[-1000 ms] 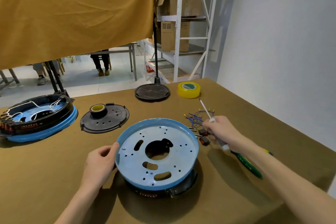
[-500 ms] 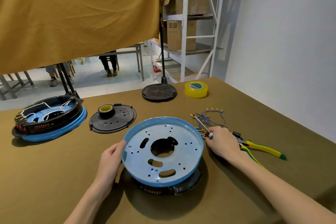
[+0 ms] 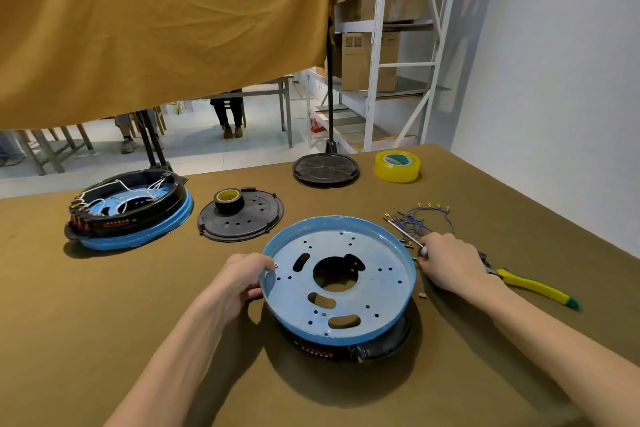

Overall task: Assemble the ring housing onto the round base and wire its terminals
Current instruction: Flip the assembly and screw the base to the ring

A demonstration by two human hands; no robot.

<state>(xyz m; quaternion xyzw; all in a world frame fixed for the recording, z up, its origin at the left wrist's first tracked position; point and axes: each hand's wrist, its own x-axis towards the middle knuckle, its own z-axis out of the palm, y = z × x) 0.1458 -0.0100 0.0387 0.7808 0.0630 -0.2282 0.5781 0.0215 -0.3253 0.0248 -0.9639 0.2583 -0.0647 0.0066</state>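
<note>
A blue round base (image 3: pixel 375 255) lies in the middle of the table, on top of a black ring housing (image 3: pixel 384 348) whose red terminals show at the front. My left hand (image 3: pixel 239 281) grips the base's left rim, thumb on top. My right hand (image 3: pixel 453 263) rests on the table just right of the base and holds a screwdriver (image 3: pixel 403 232) low, its shaft pointing up-left. A bundle of blue wires with brass terminals (image 3: pixel 420 218) lies just beyond that hand. A small loose part (image 3: pixel 421 295) sits by the base's right rim.
A wired black-and-blue assembly (image 3: pixel 131 215) stands at the left. A black cover plate (image 3: pixel 249 224) with a tape roll (image 3: pixel 227 199) lies behind the base. Yellow-handled pliers (image 3: pixel 533 288) lie under my right wrist. A yellow tape roll (image 3: pixel 397 166) and a stand's black foot (image 3: pixel 325 168) sit at the back.
My right hand has come down from a raised position to the table beside the base, bringing the screwdriver low. My left hand stays on the rim.
</note>
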